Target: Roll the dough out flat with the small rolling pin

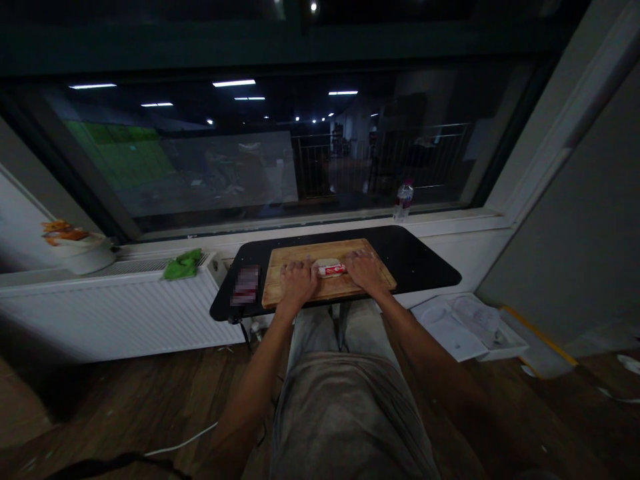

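Observation:
A wooden cutting board [330, 291] lies in front of me. On it, a pale flattened piece that looks like dough [326, 262] shows just behind a small red-and-white labelled roll [331, 270]. My left hand [299, 280] is at the left end of this roll, palm down, its fingers curled over. At the right end my right hand [365, 270] is placed the same way, the fingers bent. Both ends of the roll are covered by my hands, so its full length and kind cannot be made out. Pale powder seems to dust my fingers.
The board rests on a black table [425, 267] below a window. A blurred-out flat object [245, 285] lies left of the board. On the sill stands a plastic bottle [403, 200]. A green cloth [183, 264] and a white pot [85, 253] sit over the radiator. An open white box [470, 327] is on the floor.

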Tool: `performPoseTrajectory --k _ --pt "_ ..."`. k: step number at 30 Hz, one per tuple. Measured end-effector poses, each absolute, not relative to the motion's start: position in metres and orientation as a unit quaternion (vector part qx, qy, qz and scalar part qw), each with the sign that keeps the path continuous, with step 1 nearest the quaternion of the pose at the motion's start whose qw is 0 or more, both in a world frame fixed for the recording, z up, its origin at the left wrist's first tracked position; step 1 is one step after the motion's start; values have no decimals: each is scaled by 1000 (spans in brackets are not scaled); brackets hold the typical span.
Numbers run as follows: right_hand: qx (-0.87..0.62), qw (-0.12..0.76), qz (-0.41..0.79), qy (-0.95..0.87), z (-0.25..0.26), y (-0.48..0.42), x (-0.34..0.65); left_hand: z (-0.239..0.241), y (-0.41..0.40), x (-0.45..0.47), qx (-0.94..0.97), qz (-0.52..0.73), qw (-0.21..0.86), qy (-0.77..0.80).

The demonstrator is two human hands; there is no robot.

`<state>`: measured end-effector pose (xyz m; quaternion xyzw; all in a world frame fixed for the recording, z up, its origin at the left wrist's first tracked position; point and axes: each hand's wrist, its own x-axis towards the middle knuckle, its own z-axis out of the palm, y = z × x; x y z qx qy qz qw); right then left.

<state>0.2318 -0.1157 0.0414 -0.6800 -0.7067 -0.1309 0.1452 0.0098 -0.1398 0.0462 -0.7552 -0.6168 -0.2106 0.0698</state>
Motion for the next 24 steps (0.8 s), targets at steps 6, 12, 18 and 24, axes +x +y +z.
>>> performPoseTrajectory --k 6,12,18,24 --pt "-698 218 -140 -667 32 -140 222 46 -129 5 -776 -214 62 -590" --pt "-660 220 -128 -707 23 -150 230 44 -117 -2 -801 -213 81 -554" --pt "-611 164 -102 -768 31 -142 249 45 -89 -5 -823 -196 88 -526" --pt "-560 183 -124 -799 38 -142 258 59 -82 -1 -855 -177 73 -482"
